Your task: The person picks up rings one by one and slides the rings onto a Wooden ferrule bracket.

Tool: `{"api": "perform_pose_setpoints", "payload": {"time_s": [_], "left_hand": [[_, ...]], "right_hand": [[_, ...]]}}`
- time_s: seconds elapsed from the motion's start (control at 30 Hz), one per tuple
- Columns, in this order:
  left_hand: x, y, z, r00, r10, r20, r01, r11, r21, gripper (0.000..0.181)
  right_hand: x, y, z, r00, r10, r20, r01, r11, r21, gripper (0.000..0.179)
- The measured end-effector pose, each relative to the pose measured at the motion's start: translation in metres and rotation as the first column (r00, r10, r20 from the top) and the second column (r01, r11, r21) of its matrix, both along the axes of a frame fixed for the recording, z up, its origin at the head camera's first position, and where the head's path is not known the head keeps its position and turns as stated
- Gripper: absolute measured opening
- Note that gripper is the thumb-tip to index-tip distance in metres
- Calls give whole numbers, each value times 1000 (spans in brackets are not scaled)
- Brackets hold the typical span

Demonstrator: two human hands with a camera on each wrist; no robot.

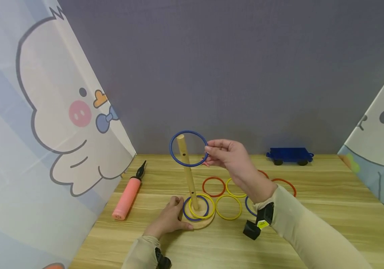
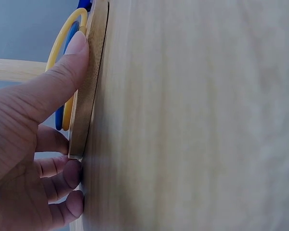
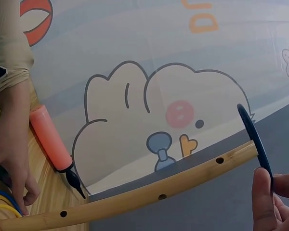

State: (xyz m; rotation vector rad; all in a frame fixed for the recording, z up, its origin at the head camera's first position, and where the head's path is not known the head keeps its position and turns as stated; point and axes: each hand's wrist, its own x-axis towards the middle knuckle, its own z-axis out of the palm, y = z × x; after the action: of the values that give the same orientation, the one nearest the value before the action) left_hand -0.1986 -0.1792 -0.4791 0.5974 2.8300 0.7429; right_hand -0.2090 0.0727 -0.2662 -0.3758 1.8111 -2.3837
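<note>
A wooden peg (image 1: 189,177) rises from a round wooden base (image 1: 203,225), leaning slightly in the head view. My right hand (image 1: 228,154) pinches a blue ring (image 1: 188,165) by its right side, thumb against fingers. That ring is at the height of the peg's top; in the right wrist view it overlaps the peg's tip (image 3: 250,150). My left hand (image 1: 168,220) grips the base's left edge, with the thumb (image 2: 70,65) along the near side and the fingers around the far side. Another blue ring (image 1: 183,210) and a yellow ring (image 1: 214,207) lie around the peg's foot.
Right of the base lie more rings, including a red ring (image 1: 203,186) and a yellow ring (image 1: 241,208); my right forearm partly hides others. A pink hand pump (image 1: 127,198) lies at left. By the grey back wall stands a blue toy wagon (image 1: 289,154).
</note>
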Motion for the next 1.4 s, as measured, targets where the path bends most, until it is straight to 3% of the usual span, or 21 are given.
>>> {"api": "perform_pose_setpoints", "payload": {"time_s": [0.27,0.5,1.03,1.4], "left_hand": [[1,0,2,1000,2,2,-2,1000,-3,115],[1,0,4,1000,4,5,-4,1000,7,115],[-1,1,6,1000,12,2,-12,1000,0,117],[1,2,5,1000,13,-13,-13,1000,16,115]], "right_hand": [[-3,-4,-4,1000,-20,-17,20,1000,20,31],[0,-3,-17,999,-24,41,20,995,93,30],[-6,3,-104,986,-35,164,7,986,169,28],[0,-4,-162,975,-56,214,11,978,210,28]]}}
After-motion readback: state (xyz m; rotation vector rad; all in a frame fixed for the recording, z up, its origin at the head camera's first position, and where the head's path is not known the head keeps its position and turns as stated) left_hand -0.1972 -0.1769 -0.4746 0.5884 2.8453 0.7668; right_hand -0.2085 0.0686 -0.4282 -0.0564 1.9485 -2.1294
